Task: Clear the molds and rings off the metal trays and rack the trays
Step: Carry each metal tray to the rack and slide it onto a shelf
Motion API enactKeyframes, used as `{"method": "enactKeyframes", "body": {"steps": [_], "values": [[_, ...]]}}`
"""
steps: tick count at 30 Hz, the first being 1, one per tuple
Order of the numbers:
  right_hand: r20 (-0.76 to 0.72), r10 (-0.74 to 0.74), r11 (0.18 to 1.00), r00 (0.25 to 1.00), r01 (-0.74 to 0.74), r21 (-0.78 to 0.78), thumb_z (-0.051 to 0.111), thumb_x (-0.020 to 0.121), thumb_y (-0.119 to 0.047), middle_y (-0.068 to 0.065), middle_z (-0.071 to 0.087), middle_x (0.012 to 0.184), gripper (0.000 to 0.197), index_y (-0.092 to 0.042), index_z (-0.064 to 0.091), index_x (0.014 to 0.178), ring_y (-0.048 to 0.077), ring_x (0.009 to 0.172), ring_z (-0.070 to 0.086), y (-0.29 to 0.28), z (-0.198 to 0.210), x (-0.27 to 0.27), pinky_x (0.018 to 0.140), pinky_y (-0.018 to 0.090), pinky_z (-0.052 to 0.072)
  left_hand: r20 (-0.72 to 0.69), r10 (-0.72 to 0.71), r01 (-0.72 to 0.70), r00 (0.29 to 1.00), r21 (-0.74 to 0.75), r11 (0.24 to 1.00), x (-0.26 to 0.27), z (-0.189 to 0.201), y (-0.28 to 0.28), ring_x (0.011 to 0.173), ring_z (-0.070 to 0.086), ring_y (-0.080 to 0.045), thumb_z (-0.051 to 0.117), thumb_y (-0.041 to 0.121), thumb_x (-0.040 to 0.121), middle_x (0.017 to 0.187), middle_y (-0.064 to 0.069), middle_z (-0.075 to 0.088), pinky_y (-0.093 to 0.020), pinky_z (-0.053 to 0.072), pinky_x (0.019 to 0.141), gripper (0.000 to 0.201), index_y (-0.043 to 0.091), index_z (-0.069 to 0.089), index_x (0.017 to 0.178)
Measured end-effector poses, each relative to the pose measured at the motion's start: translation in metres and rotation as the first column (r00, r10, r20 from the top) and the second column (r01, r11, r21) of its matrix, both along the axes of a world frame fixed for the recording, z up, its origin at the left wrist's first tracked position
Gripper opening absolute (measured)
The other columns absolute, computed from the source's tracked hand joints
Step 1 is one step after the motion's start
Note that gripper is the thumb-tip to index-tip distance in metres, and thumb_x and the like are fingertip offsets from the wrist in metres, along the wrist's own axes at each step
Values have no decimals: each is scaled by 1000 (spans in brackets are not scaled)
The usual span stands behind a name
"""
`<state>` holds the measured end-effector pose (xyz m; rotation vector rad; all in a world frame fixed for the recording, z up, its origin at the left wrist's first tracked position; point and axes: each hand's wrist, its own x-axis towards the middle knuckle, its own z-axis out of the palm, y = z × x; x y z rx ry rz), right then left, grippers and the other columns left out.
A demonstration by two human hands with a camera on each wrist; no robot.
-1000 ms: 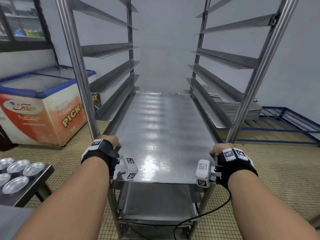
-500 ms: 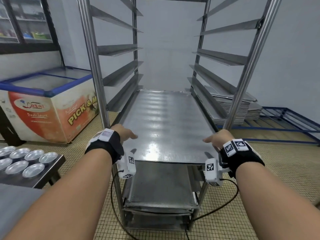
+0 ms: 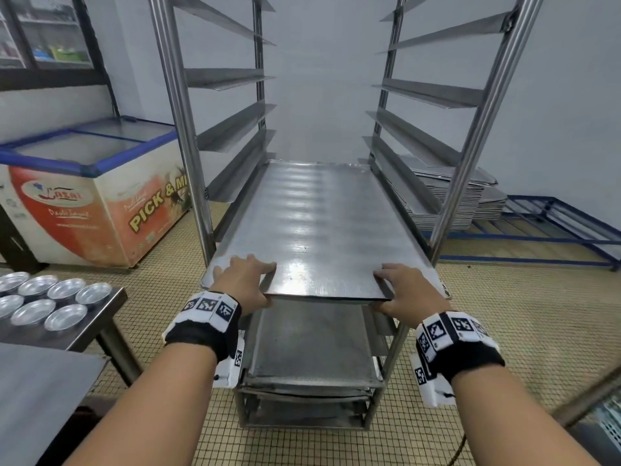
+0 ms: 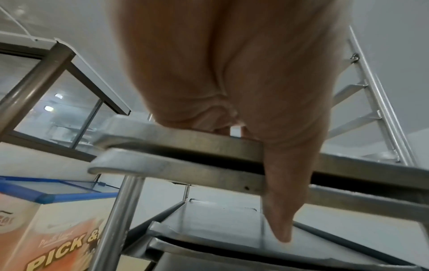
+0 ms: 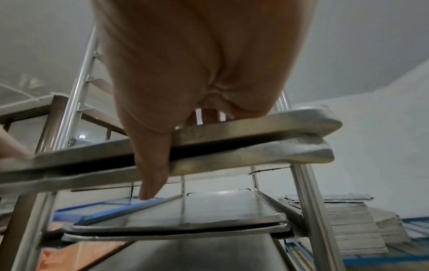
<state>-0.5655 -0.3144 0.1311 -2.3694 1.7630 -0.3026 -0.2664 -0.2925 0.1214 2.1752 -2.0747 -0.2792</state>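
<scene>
**Metal tray (image 3: pixel 319 223) in the rack (image 3: pixel 183 129), hands at its near edge.**
Left hand (image 3: pixel 243 275) and right hand (image 3: pixel 408 290): fingers flat on top, thumbs straight down its front rim.

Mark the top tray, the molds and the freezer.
Top tray (image 3: pixel 312 223): head view, bare middle of its surface.
Molds (image 3: pixel 65 287): head view, inside of one round mold on the left.
Freezer (image 3: pixel 100 210): head view, its printed front panel.

Soft, even light; white glare on the tray (image 3: pixel 312 230); the rack (image 3: pixel 183 129) bends near the edges; wrist views are blurred close up
</scene>
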Motion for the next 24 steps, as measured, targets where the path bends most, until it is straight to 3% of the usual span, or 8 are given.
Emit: {"method": "enactKeyframes", "body": {"steps": [6, 9, 12, 15, 21, 24], "values": [[-153, 38, 994, 988, -53, -92, 73, 84, -34, 1, 52, 135, 52, -16, 55, 130, 24, 124, 45, -33, -15, 1, 109, 45, 36, 34, 1, -2, 999, 27, 1000, -2, 4, -21, 147, 20, -32, 68, 29, 87, 155, -9, 32, -60, 15, 118, 75, 40, 32, 152], [-204, 44, 990, 978, -70, -121, 72, 86, -33, 0, 50, 135, 52, -19, 52, 132, 24, 123, 44, -55, -19, 2, 109, 44, 34, 37, 3, -5, 999, 47, 999, -2, 9, -37, 146, 22, -31, 65, 20, 87, 155, -9, 31, -57, 18, 117, 76, 39, 31, 152], [-223, 58, 985, 973, -91, -144, 71, 84, -31, -2, 52, 122, 41, -19, 56, 120, 24, 115, 47, -76, -21, 3, 102, 43, 39, 15, 5, -6, 1000, 46, 999, -2, 14, -53, 146, 22, -31, 61, 14, 87, 155, -10, 32, -55, 22, 118, 74, 38, 33, 152], [-236, 56, 985, 970, -92, -143, 69, 82, -31, -3, 52, 119, 38, -20, 56, 115, 24, 111, 47, -96, -21, 6, 98, 44, 40, 5, 1, -2, 1000, 48, 999, 2, 13, -75, 147, 19, -32, 63, 17, 88, 156, -11, 31, -55, 21, 118, 74, 38, 33, 152], [-280, 43, 990, 959, -80, -120, 66, 84, -24, 2, 51, 132, 48, -17, 52, 129, 27, 121, 45, -134, -18, 10, 105, 46, 37, -14, 16, -15, 1000, 43, 999, 11, 5, -121, 151, 11, -33, 65, 20, 86, 162, -10, 24, -57, 18, 119, 78, 41, 30, 153], [-286, 40, 988, 957, -80, -131, 66, 82, -27, 1, 53, 127, 46, -18, 53, 125, 26, 116, 47, -149, -19, 13, 101, 47, 40, -21, 20, -20, 1000, 27, 999, 16, 3, -140, 151, 13, -33, 67, 22, 85, 161, -9, 26, -57, 19, 119, 77, 42, 33, 151]]}}
